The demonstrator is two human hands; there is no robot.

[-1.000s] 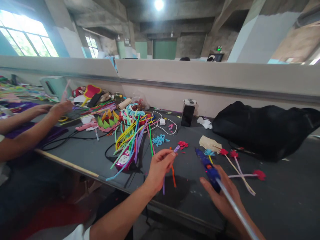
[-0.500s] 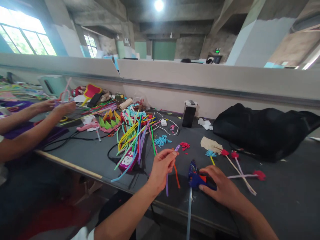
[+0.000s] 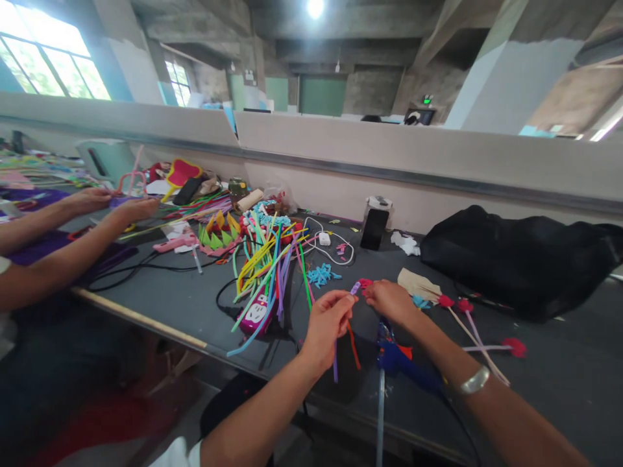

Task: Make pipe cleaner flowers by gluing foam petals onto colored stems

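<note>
My left hand [image 3: 327, 323] is closed in a pinch on a purple pipe cleaner [image 3: 335, 360] that hangs down from it, its small looped tip [image 3: 355, 287] sticking up above the fingers. An orange pipe cleaner [image 3: 353, 340] lies just beside it. My right hand [image 3: 392, 301] is close to that tip, fingers curled near red bits [image 3: 364, 283]; what it holds, if anything, I cannot make out. A blue glue gun [image 3: 392, 353] with its glue stick [image 3: 379, 421] lies on the dark table [image 3: 195, 295] under my right forearm.
A pile of coloured pipe cleaners [image 3: 265, 259] and a pink power strip [image 3: 257, 312] lie to the left. Finished flower stems [image 3: 467, 324] and a black bag [image 3: 520, 256] are on the right. Another person's hands [image 3: 121, 204] work at the far left. A phone [image 3: 374, 228] leans against the partition.
My right hand has let go of the glue gun, now lying on the table, and moved up to the tip of the purple pipe cleaner. My left hand stays nearly still.
</note>
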